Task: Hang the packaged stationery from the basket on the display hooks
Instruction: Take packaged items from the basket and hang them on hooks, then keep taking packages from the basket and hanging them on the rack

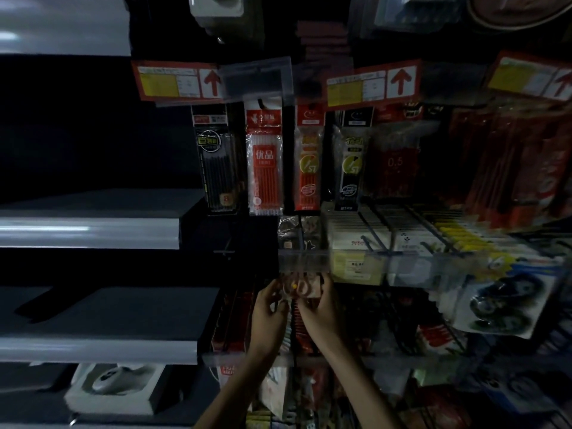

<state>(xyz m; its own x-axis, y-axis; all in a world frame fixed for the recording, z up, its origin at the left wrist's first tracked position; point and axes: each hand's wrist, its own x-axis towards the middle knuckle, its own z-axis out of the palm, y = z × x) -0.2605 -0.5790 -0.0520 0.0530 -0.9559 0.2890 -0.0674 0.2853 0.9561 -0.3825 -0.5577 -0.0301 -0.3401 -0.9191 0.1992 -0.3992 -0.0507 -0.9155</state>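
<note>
Both my hands hold one small clear packet (301, 287) with a reddish printed front, just under a clear label strip (305, 262) at the middle row of the display. My left hand (268, 308) pinches its left edge. My right hand (320, 305) grips its right side. Behind the packet, more red packs (305, 329) hang on a hook; the hook's tip is hidden by my hands. Above hang pen refill packs, one black (218, 162), one red and white (264, 164) and one orange (308, 162). No basket is in view.
Grey shelves (89, 233) jut out on the left, with a boxed white item (114, 387) below. Long wire hooks (374, 239) loaded with white and yellow packs stick out at the right. Red price tags (373, 83) hang overhead. The scene is dim.
</note>
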